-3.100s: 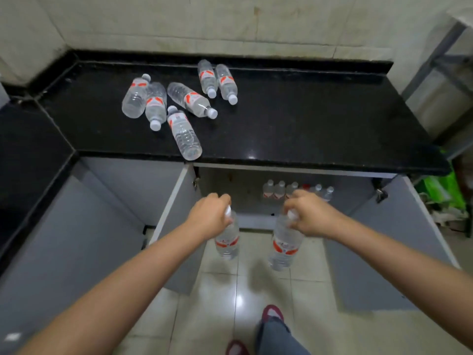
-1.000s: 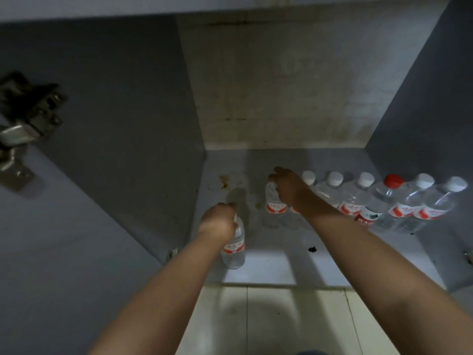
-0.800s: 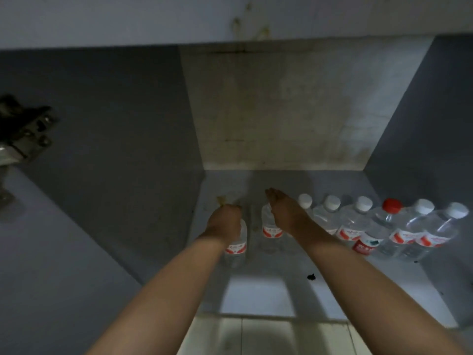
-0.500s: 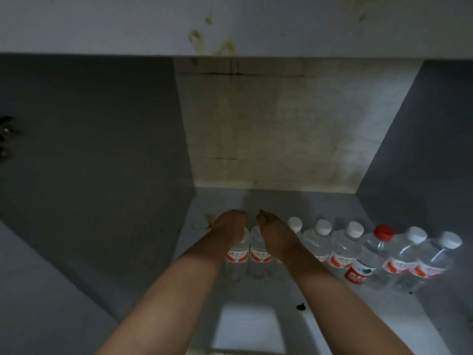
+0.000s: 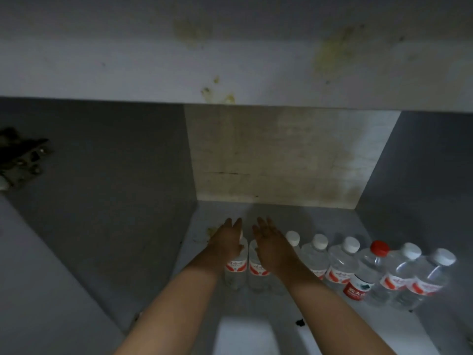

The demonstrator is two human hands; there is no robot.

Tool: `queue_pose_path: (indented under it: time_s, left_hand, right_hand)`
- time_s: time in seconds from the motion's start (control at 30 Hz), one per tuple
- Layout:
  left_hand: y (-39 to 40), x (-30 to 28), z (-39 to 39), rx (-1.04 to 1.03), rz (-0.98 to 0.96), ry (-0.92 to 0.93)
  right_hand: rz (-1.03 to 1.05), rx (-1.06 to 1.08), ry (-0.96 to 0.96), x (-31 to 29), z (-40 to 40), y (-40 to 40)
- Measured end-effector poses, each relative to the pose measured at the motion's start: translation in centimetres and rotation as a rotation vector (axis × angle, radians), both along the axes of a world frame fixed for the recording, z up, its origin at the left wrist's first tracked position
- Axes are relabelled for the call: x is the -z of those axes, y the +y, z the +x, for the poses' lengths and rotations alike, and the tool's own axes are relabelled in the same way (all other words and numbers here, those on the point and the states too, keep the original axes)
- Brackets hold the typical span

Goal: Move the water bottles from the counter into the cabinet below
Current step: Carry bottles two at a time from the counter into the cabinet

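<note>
Inside the grey cabinet (image 5: 268,221), a row of clear water bottles with red-and-white labels stands upright on the floor. My left hand (image 5: 229,239) hovers with straight fingers over the leftmost bottle (image 5: 236,270), hiding its cap. My right hand (image 5: 270,239) is spread over the second bottle (image 5: 257,271), covering its top. Neither hand holds anything. To the right stand several more bottles (image 5: 340,262), one of them with a red cap (image 5: 380,248). The counter is out of view.
The cabinet's left wall (image 5: 115,188) carries a metal hinge (image 5: 20,157) at the far left. A stained back panel (image 5: 276,155) closes the rear. The underside of the counter frame (image 5: 230,60) spans the top. A small dark speck (image 5: 299,322) lies on the cabinet floor.
Both hands carried a bottle each into the cabinet, set them at the left end of the row, and have now let go with fingers straightened.
</note>
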State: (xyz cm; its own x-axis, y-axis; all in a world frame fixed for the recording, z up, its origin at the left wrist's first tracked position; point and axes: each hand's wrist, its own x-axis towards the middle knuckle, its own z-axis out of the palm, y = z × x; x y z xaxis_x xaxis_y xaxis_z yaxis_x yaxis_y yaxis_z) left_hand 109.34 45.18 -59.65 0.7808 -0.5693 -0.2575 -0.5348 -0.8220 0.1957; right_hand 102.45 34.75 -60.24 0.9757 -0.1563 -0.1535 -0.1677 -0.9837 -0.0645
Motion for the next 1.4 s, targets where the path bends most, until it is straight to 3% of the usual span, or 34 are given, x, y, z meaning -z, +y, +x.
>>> queue_pose_path:
  time_s: [0.07,0.2,0.3,0.37,0.47,0.6,0.73,0.8,0.93,1.07,1.17,1.27,1.4]
  left_hand:
    - [1.3,-0.6,-0.5,-0.021,-0.001,-0.056]
    - [5.9,-3.8,-4.8,-0.038,0.130,-0.061]
    - [9.8,-7.2,-9.7,-0.087,0.152,-0.006]
    - [12.3,-10.6,-13.4,-0.149,0.146,0.057]
    - [15.5,-16.7,-18.7,-0.238,0.099,0.107]
    - [19.1,-26.2,-24.7,-0.308,0.177,0.191]
    - [22.5,-34.7,-28.5,-0.225,0.176,0.021]
    - [23.8,-38.6,-29.9,-0.268,0.145,0.059]
    - [27.0,-45.0,-30.6,-0.313,0.117,-0.076]
    - [29.5,-51.3,-30.0,-0.373,-0.043,-0.375]
    - [30.5,-54.3,-28.5,-0.427,-0.069,-0.319]
    - [30.1,-55.8,-25.9,-0.429,-0.092,-0.403]
    - [27.3,-55.7,-20.6,-0.395,-0.126,-0.449]
  right_hand:
    - [-0.066,-0.004,-0.148,-1.1,-0.2,0.1]
    - [-0.058,0.059,-0.133,-2.9,-3.0,1.3]
    - [-0.026,0.056,-0.059,-7.7,-7.5,5.0]
    - [0.120,0.075,0.062,-11.5,-10.6,7.8]
    - [0.183,0.036,0.172,-16.8,-15.2,10.9]
    - [0.199,-0.044,0.204,-25.7,-20.2,14.6]
    - [0.211,-0.091,0.146,-34.2,-22.5,17.4]
    - [0.220,-0.089,0.095,-37.8,-22.9,18.6]
    - [0.205,-0.101,-0.046,-44.5,-23.0,20.8]
    - [0.230,-0.087,-0.187,-49.8,-22.8,22.2]
    - [0.190,-0.090,-0.295,-52.5,-21.5,21.9]
    - [0.153,-0.084,-0.492,-54.1,-18.5,20.3]
    - [0.126,-0.045,-0.521,-55.1,-12.3,16.5]
